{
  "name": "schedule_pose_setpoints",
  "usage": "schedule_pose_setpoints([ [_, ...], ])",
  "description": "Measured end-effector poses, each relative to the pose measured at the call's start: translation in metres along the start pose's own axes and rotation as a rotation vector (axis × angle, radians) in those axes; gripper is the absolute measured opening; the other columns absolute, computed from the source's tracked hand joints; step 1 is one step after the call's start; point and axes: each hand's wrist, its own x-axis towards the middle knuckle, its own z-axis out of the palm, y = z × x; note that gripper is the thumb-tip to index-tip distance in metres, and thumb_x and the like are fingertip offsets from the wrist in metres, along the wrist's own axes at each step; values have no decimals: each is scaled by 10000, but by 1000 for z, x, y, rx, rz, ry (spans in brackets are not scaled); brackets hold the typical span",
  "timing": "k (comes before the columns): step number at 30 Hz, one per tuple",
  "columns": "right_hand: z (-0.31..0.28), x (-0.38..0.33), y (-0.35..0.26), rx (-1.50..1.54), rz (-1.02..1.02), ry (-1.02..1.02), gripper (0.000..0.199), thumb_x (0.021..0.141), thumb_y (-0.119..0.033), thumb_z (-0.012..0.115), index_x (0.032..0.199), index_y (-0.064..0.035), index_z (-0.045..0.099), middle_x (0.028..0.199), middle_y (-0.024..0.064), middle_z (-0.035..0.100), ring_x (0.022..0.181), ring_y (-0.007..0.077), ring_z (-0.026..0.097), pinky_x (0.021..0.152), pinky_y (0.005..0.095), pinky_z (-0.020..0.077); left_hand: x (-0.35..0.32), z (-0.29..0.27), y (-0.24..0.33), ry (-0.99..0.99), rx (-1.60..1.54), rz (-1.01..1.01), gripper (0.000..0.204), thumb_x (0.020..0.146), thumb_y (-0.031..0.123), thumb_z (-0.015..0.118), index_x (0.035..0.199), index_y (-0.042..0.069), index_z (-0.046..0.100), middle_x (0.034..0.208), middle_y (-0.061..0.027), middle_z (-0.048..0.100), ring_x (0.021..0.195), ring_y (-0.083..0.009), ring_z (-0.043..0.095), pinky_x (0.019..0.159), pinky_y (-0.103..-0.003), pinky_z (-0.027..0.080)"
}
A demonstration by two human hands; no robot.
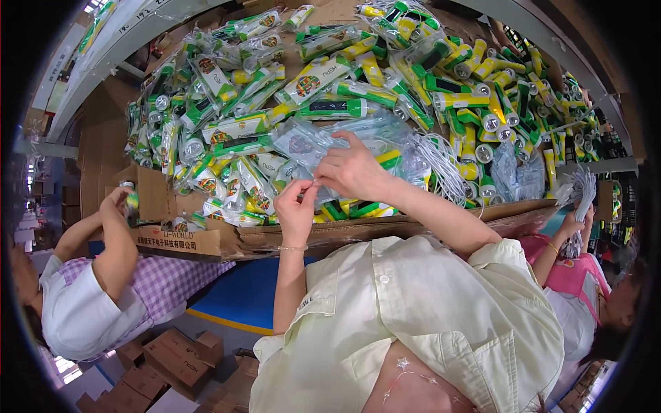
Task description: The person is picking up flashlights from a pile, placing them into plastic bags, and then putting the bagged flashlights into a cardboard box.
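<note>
My left hand (296,212) and my right hand (352,168) meet at the fingertips above the near edge of a wide cardboard box. Both are closed in a pinch; what lies between the fingertips is too small to make out. Right behind them is a pile of transparent plastic bags (389,132). Green and yellow flashlights (336,109) fill the box, many on the left packed in bags with a printed card (315,81). Loose, unbagged flashlights (492,103) lie to the right. A bundle of white cables (441,165) rests to the right of my right hand.
The box's front cardboard wall (406,221) runs just before my body. At left, a person in a purple checked apron (169,286) holds a flashlight; at right, another person holds a bundle of white cables (582,196). Brown cartons (175,358) stand on the floor.
</note>
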Motion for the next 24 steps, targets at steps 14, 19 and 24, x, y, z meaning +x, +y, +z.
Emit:
schedule_pose_setpoints([
  [14, -10, -6, 65, 68, 433, 41, 118, 809, -237, 655, 868, -138, 632, 842, 9, 646, 809, 200, 610, 870, 418, 421, 92, -152, 34, 679, -102, 228, 83, 882, 100, 592, 846, 29, 570, 740, 14, 533, 609, -39, 461, 524, -169, 331],
  [19, 49, 11, 46, -320, 632, 5, 290, 800, -364, 647, 919, -99, 645, 864, 72, 659, 817, 238, 630, 726, 401, 469, 182, -237, -5, 908, -170, 166, 129, 859, 106, 612, 920, 1, 570, 806, -22, 550, 715, -99, 519, 589, -203, 398],
  [24, 78, -14, 67, -138, 686, -166, 307, 823, -342, 620, 1005, -97, 654, 890, 101, 670, 812, 259, 635, 746, 396, 473, 197, -213, -33, 1120, 784, 359, 381, 749, 114, 704, 1070, -41, 568, 1088, -212, 534, 1047, -331, 489, 927, -413, 370],
])
